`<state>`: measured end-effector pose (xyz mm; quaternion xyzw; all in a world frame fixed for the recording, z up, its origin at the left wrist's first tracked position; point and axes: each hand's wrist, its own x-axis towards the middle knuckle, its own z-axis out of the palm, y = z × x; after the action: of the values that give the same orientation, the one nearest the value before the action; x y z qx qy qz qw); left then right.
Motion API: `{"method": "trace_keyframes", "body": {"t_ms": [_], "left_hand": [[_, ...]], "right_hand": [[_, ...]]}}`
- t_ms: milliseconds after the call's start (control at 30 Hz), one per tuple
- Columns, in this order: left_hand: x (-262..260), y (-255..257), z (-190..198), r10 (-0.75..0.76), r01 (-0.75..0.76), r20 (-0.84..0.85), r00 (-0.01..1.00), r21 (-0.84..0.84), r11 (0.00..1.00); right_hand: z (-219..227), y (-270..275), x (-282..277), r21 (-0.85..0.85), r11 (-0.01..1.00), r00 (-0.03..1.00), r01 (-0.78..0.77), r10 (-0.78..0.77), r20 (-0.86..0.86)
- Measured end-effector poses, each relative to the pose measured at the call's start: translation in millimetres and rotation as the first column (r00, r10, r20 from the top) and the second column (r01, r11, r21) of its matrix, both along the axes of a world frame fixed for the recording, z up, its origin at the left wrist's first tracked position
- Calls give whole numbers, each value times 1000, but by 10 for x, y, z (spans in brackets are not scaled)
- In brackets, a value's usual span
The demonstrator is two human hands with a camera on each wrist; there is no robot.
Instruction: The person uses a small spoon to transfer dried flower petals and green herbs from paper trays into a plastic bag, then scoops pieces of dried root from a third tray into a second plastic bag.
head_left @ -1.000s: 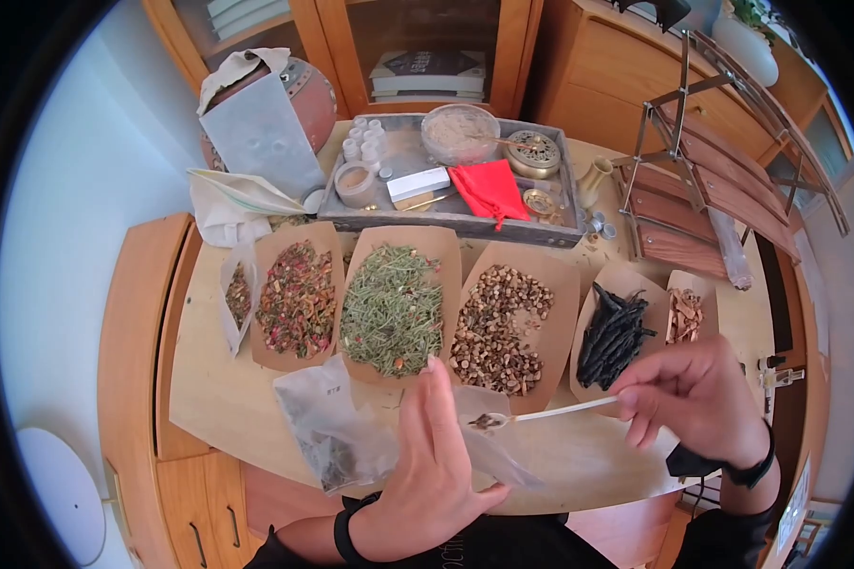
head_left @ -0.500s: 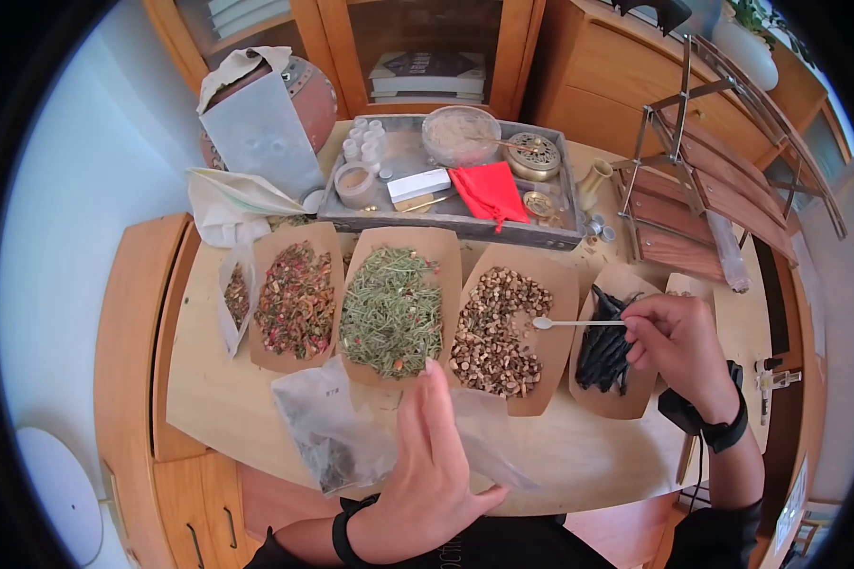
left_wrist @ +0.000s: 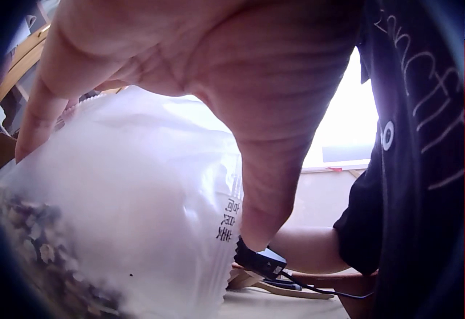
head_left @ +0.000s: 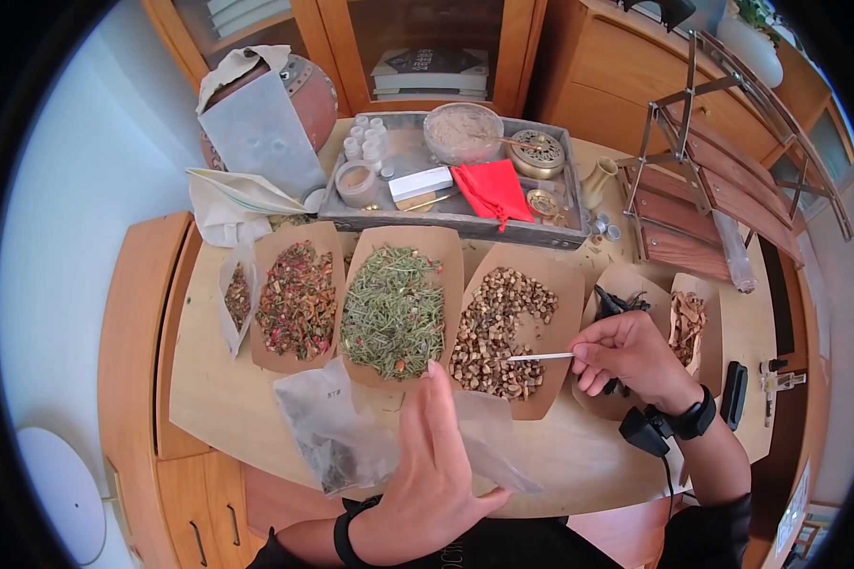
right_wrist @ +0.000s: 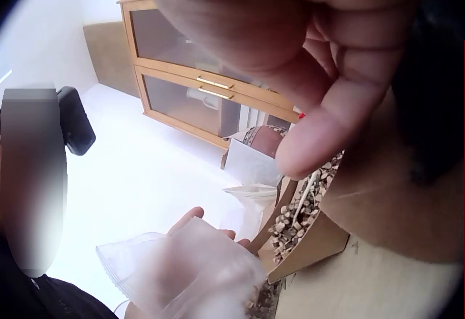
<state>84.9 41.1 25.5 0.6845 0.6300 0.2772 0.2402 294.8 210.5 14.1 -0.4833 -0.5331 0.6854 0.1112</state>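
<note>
My left hand (head_left: 436, 465) holds a translucent bag (head_left: 503, 446) between its fingers and thumb; in the left wrist view the bag (left_wrist: 152, 188) bears dark printed characters, with brown bits low inside. Left of this hand, translucent bag material (head_left: 323, 417) with dark contents shows on the table. A thin white spoon (head_left: 543, 357) is pinched in my right hand (head_left: 631, 356), over the paper tray (head_left: 565, 313) of chopped brown pieces (head_left: 498, 332). Its tip is down among the pieces. The right wrist view shows the spoon (right_wrist: 304, 195) over those pieces too.
Paper trays of green needle-like herb (head_left: 394, 308), a red-brown petal mix (head_left: 299, 299), dark strips (head_left: 621, 302) and light chips (head_left: 688, 322) stand alongside. Behind them is a grey wooden tray (head_left: 399, 225) with a red pouch (head_left: 493, 190). A folding wooden stand (head_left: 678, 228) is at right.
A second ago the spoon carried brown bits over the bag by my left hand. It lifted away, looking empty, then came down into the chopped pieces. The left hand stayed put.
</note>
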Motion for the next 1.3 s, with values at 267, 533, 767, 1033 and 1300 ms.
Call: {"method": "trace_keyframes", "body": {"t_ms": [267,533,767,1033,1300], "left_hand": [[6,-1,4,5,-5,7,1000,-13,1000],[21,0,13,-4,5,16,1000,-22,1000],[28,3,19,4,-4,22,1000,-31,1000],[6,-11,-4,6,-6,25,1000,-9,1000],[15,14,35,-8,14,128,992,-47,999]], "right_hand": [[165,-14,114,-3,998,997,65,-66,-31],[828,-212,155,61,996,997,65,-66,24],[981,-624,2,314,947,991,-69,30,129],[986,-397,22,569,822,967,26,-166,196],[388,30,72,655,753,954,-66,-144,262]]}}
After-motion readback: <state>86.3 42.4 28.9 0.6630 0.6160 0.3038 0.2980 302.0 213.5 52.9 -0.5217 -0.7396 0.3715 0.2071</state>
